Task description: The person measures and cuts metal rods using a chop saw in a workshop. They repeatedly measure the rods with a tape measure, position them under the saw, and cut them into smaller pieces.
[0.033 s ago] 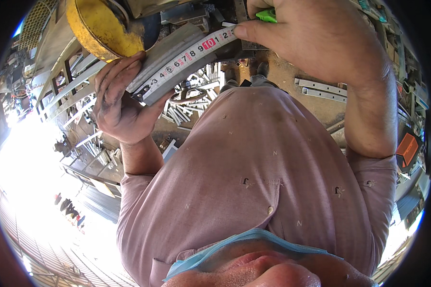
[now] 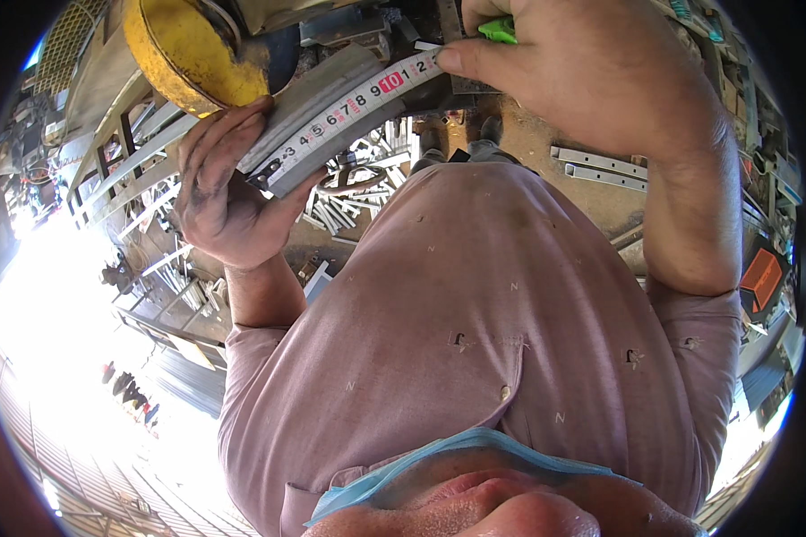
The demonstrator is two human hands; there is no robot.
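My left hand is closed round the near end of a grey metal bar with a channel-like profile. A white tape measure blade with black and red markings lies along the bar, its metal end hook at the bar's end beside my left fingers. At the upper right, my right hand is closed on the tape measure, with its thumb pressing on the blade. Only a bright green bit of the tape measure's case shows; the rest is hidden by the hand.
A worn yellow machine guard stands just beyond my left hand. Cut metal pieces lie heaped on the floor below the bar. Two punched square tubes rest on the floor at right, and an orange and black box is at the far right.
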